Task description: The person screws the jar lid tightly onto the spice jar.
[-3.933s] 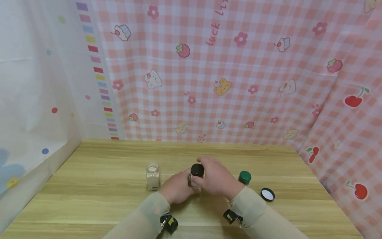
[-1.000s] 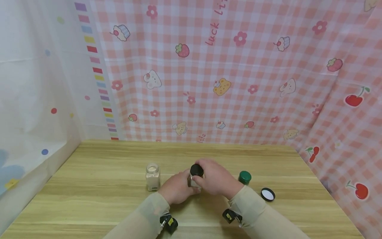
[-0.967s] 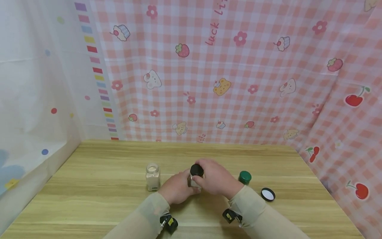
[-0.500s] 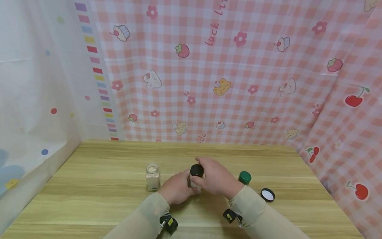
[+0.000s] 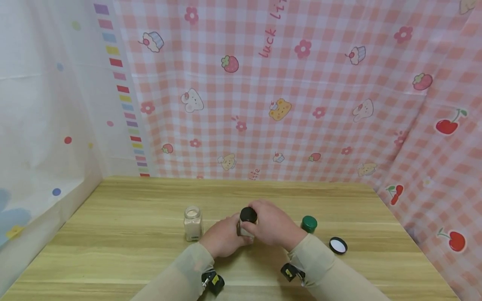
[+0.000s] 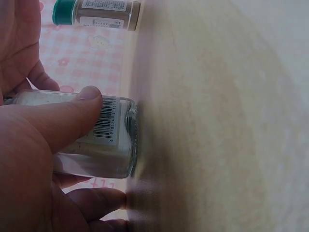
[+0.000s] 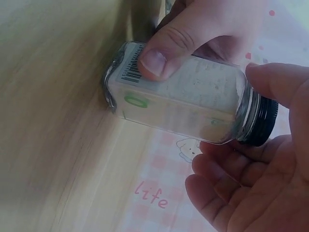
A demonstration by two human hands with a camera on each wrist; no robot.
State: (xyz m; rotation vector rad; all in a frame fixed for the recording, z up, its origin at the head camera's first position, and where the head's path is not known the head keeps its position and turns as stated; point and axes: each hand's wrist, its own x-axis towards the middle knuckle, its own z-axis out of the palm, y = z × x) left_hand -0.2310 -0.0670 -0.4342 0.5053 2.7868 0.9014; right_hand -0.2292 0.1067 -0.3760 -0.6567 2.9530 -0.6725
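a clear jar [image 7: 183, 106] stands roughly upright at the lower middle of the frame. the left hand [image 5: 224, 237] grips its body; the right hand [image 5: 272, 223] curls thumb and fingers round the capped end. to work the cap [image 5: 248, 214] well, i'd say, pin the jar firmly, keep it vertical and turn only from the right. it looks square-sided, pale inside, with a barcode [image 7: 129, 75] and green mark [image 7: 136, 101] near its base.
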